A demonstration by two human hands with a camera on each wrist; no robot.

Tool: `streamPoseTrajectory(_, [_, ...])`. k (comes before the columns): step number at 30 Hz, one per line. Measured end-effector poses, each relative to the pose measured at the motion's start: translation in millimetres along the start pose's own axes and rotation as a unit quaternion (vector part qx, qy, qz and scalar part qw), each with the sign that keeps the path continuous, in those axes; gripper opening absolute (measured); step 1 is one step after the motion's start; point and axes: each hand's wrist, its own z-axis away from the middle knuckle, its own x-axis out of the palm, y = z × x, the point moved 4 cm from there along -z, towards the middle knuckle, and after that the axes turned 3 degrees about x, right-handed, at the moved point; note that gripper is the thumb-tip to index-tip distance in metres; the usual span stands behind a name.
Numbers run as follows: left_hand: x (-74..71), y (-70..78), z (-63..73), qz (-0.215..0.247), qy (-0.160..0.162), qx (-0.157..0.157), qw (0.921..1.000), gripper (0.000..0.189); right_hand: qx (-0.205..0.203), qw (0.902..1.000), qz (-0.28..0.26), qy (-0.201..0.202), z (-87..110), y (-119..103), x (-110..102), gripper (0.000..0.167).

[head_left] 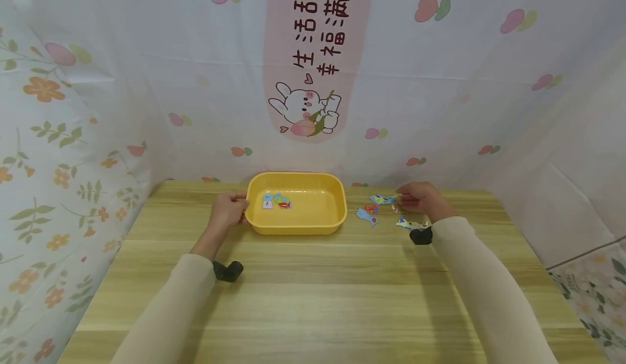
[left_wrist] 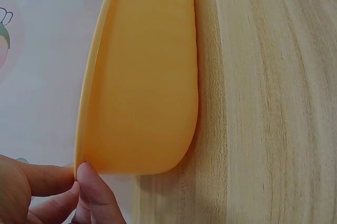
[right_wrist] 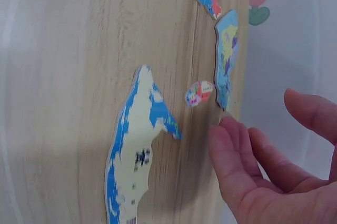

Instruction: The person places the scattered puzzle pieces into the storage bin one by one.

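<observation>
My left hand [head_left: 227, 210] pinches the left rim of a yellow plastic tray [head_left: 319, 204] between thumb and fingers. Inside the tray, toward its left, lie a small blue-and-white piece [head_left: 267, 201] and a green, blue and red piece [head_left: 283, 201]. To the tray's right, my right hand [right_wrist: 279, 161] holds nothing, its thumb well apart from the fingers. Its fingertips are close to the end of a light-blue and yellow map-like puzzle piece [right_wrist: 227, 58]; whether they touch cannot be told. A small round-ended piece [right_wrist: 199, 93] and a long cream-and-blue piece [right_wrist: 129, 155] lie beside it.
A red piece [head_left: 370, 209] and a light-blue piece [head_left: 365, 215] lie between the tray and my right hand. Behind the wooden table [head_left: 313, 288] hangs a patterned white cloth [head_left: 205, 92]. Black mounts [head_left: 227, 271] sit on both wrists.
</observation>
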Motion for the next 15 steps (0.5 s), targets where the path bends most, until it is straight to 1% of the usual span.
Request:
streamPoseTrajectory(4, [0.4, 0.0, 0.0, 0.002, -0.001, 0.000, 1.0000, 0.034, -0.004, 0.9998, 0.004, 0.022, -1.9, 0.3, 3.1, 0.011])
streamPoseTrajectory(6, [0.1, -0.1, 0.5, 0.002, -0.001, -0.004, 1.0000, 0.034, -0.005, 0.9996, 0.000, 0.029, -3.7, 0.8, 5.8, 0.008])
streamPoseTrajectory(10, [-0.4, -0.4, 1.6, 0.003, -0.002, -0.010, 0.9999, 0.035, 0.000, 0.9987, -0.004, 0.050, -9.6, 3.9, 11.0, 0.010])
streamPoseTrajectory(15, [-0.5, -0.6, 1.9, 0.002, -0.002, -0.009, 1.0000, 0.035, 0.005, 0.9959, 0.006, 0.090, -16.7, 8.5, 15.4, 0.023])
